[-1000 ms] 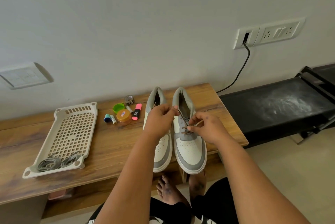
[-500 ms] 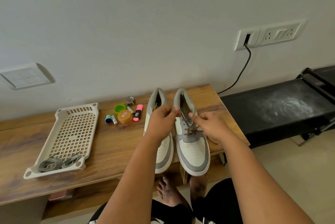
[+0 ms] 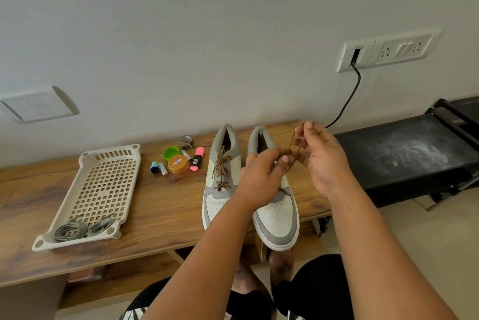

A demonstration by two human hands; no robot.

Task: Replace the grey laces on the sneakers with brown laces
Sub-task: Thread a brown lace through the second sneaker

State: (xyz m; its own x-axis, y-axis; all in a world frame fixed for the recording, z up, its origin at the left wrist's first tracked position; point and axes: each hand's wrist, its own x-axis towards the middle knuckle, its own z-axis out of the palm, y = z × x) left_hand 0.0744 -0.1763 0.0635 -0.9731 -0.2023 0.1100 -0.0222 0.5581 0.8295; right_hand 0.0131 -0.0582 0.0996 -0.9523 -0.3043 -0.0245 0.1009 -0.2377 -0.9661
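Observation:
Two white and grey sneakers stand side by side on the wooden bench. The left sneaker (image 3: 220, 190) is laced with a tied brown lace. Over the right sneaker (image 3: 278, 218), both my hands hold the ends of its brown lace (image 3: 294, 138). My left hand (image 3: 259, 180) pinches the lace near a crossing above the tongue. My right hand (image 3: 321, 156) is raised and pinches a loop of the lace between thumb and fingers. The right sneaker's eyelets are mostly hidden behind my hands. Two coiled grey laces (image 3: 80, 227) lie in the near end of a beige tray.
The perforated beige tray (image 3: 103, 182) sits on the left of the wooden bench (image 3: 160, 205). Small items stand behind the sneakers: an orange jar (image 3: 178, 165), a pink highlighter (image 3: 197, 162), a green cap (image 3: 171, 152). A black treadmill (image 3: 404, 154) adjoins the bench on the right.
Both hands rose from the right sneaker's eyelets and shifted right, pulling the brown lace ends up. The right hand now holds a loop higher up. The left sneaker's lacing is uncovered.

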